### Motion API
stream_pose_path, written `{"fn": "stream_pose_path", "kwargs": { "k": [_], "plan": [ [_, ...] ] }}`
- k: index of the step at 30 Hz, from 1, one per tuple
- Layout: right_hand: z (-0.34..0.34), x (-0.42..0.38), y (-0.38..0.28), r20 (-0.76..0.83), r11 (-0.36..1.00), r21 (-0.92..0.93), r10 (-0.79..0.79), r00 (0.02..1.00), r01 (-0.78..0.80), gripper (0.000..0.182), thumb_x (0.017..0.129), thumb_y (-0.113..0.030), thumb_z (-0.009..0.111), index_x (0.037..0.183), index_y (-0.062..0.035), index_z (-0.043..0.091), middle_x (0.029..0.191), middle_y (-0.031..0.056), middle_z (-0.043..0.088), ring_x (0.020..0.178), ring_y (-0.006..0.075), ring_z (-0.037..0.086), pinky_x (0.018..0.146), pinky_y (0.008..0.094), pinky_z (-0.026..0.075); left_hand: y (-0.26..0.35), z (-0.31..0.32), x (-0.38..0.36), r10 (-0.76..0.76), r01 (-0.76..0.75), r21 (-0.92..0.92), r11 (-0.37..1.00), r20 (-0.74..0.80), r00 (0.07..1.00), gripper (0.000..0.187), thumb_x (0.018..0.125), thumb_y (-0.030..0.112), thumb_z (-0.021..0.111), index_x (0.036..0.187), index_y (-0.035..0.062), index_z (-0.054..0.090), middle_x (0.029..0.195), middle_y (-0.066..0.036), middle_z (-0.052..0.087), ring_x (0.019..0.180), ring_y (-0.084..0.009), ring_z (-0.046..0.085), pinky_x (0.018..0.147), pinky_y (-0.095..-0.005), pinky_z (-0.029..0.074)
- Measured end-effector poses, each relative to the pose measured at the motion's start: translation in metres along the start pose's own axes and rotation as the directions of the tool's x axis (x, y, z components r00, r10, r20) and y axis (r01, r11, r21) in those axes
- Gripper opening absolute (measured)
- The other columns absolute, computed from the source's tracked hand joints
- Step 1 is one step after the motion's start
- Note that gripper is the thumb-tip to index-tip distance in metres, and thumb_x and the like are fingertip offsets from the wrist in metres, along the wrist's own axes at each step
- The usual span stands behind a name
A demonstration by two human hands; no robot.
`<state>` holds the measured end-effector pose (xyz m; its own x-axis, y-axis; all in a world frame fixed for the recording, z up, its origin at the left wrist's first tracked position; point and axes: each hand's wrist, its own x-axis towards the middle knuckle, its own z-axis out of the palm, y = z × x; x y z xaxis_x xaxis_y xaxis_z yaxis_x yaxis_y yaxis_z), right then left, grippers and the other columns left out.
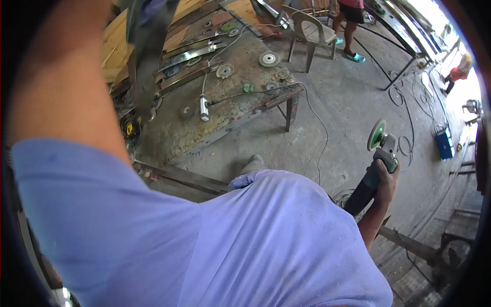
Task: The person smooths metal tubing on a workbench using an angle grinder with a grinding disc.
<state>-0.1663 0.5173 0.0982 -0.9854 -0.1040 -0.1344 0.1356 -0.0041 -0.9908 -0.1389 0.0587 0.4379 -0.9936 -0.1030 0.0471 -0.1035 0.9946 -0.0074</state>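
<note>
My right hand [387, 180] is wrapped round the body of an angle grinder [365, 187], held out at the right, low by my side. Its green disc [377, 135] points up and away from me, touching nothing. My left arm [66, 87] is raised across the left side, and its hand lies beyond the top edge of the view. Beside that forearm stands a dark, blurred upright bar [148, 61]; whether my left hand touches it is hidden.
A worn workbench [174, 133] ahead bears several grinding discs [269, 59], metal strips [192, 53] and a white power socket [204, 108] on a cord. Past it are a plastic chair [313, 31] and a person in blue shoes [355, 57]. Cables and a blue box [444, 143] lie at right.
</note>
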Motion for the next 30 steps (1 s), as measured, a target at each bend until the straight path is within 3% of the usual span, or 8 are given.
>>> {"fn": "stream_pose_path", "kwargs": {
  "k": [6, 9, 11, 16, 19, 23, 25, 30],
  "plan": [
    [-0.035, -0.027, 0.016, -0.144, 0.997, 0.04, 0.066, 0.987, -0.06, 0.061, 0.083, -0.025, 0.082, 0.13, -0.0031, 0.051, 0.097, 0.0095, 0.063, 0.075, 0.0193, 0.065, 0.067, 0.0336, 0.057, 0.052, 0.055, 0.073, 0.294, -0.284, -0.089, 0.955, 0.132, 0.947, 0.056, 0.08, 0.037, 0.078, 0.12, 0.001, 0.065, 0.117, -0.022, 0.07, 0.11, -0.0315, 0.067, 0.095, -0.042, 0.052],
    [-0.047, -0.038, 0.02, -0.274, 0.99, -0.059, 0.106, 0.956, -0.127, 0.068, 0.078, -0.029, 0.085, 0.131, -0.0015, 0.052, 0.105, 0.0114, 0.062, 0.086, 0.0197, 0.065, 0.078, 0.0347, 0.055, 0.011, 0.152, 0.11, 0.35, -0.271, -0.29, 0.918, 0.27, 0.897, 0.06, 0.079, 0.038, 0.078, 0.124, 0.0009, 0.065, 0.12, -0.024, 0.069, 0.115, -0.0327, 0.066, 0.099, -0.0426, 0.051],
    [-0.042, -0.043, 0.014, -0.312, 0.984, -0.078, 0.128, 0.941, -0.16, 0.068, 0.079, -0.029, 0.085, 0.131, -0.0015, 0.052, 0.105, 0.0112, 0.063, 0.087, 0.0199, 0.065, 0.078, 0.0348, 0.055, -0.043, 0.238, 0.128, 0.395, -0.216, -0.457, 0.863, 0.343, 0.852, 0.072, 0.076, 0.03, 0.079, 0.136, -0.0013, 0.053, 0.124, -0.026, 0.067, 0.119, -0.0351, 0.064, 0.102, -0.0407, 0.048],
    [0.002, -0.031, -0.019, -0.369, 0.972, -0.116, 0.151, 0.917, -0.207, 0.067, 0.08, -0.027, 0.085, 0.131, -0.0014, 0.052, 0.106, 0.011, 0.063, 0.086, 0.0203, 0.066, 0.077, 0.034, 0.056, -0.13, 0.333, 0.129, 0.269, -0.057, -0.45, 0.891, 0.423, 0.865, 0.081, 0.075, 0.032, 0.079, 0.142, -0.003, 0.05, 0.129, -0.029, 0.064, 0.12, -0.0389, 0.062, 0.103, -0.0412, 0.049],
    [0.041, -0.008, -0.039, -0.377, 0.98, -0.163, 0.044, 0.925, -0.113, 0.062, 0.081, -0.026, 0.084, 0.128, -0.0027, 0.051, 0.098, 0.0102, 0.063, 0.073, 0.0211, 0.067, 0.065, 0.0353, 0.058, -0.164, 0.35, 0.131, 0.186, 0.04, -0.448, 0.893, 0.448, 0.874, 0.079, 0.075, 0.033, 0.08, 0.141, 0.0, 0.053, 0.129, -0.027, 0.065, 0.121, -0.039, 0.063, 0.103, -0.042, 0.049],
    [0.092, 0.03, -0.073, -0.321, 0.971, -0.227, 0.0, 0.947, -0.077, 0.07, 0.08, -0.024, 0.083, 0.136, -0.0022, 0.046, 0.101, 0.011, 0.064, 0.076, 0.0218, 0.068, 0.068, 0.035, 0.058, -0.193, 0.387, 0.143, 0.166, 0.094, -0.489, 0.867, 0.461, 0.872, 0.08, 0.073, 0.033, 0.081, 0.141, 0.0005, 0.053, 0.128, -0.029, 0.065, 0.121, -0.0392, 0.063, 0.103, -0.0424, 0.049],
    [0.122, 0.047, -0.094, -0.315, 0.965, -0.232, 0.041, 0.948, -0.119, 0.077, 0.077, -0.02, 0.085, 0.14, -0.0016, 0.044, 0.106, 0.0118, 0.064, 0.085, 0.0209, 0.067, 0.076, 0.0341, 0.057, -0.206, 0.419, 0.157, 0.178, 0.086, -0.495, 0.864, 0.461, 0.869, 0.081, 0.073, 0.033, 0.081, 0.142, 0.0003, 0.052, 0.129, -0.029, 0.065, 0.121, -0.0393, 0.063, 0.103, -0.0429, 0.049],
    [0.164, 0.119, -0.098, -0.195, 0.93, -0.364, -0.014, 0.981, -0.059, 0.09, 0.073, -0.021, 0.088, 0.146, -0.0007, 0.04, 0.111, 0.0137, 0.064, 0.098, 0.0229, 0.066, 0.086, 0.0349, 0.055, -0.211, 0.424, 0.159, 0.156, 0.131, -0.475, 0.87, 0.518, 0.841, 0.084, 0.072, 0.032, 0.079, 0.142, -0.0054, 0.049, 0.126, -0.03, 0.065, 0.119, -0.0404, 0.063, 0.103, -0.0435, 0.05]
  ]
}}
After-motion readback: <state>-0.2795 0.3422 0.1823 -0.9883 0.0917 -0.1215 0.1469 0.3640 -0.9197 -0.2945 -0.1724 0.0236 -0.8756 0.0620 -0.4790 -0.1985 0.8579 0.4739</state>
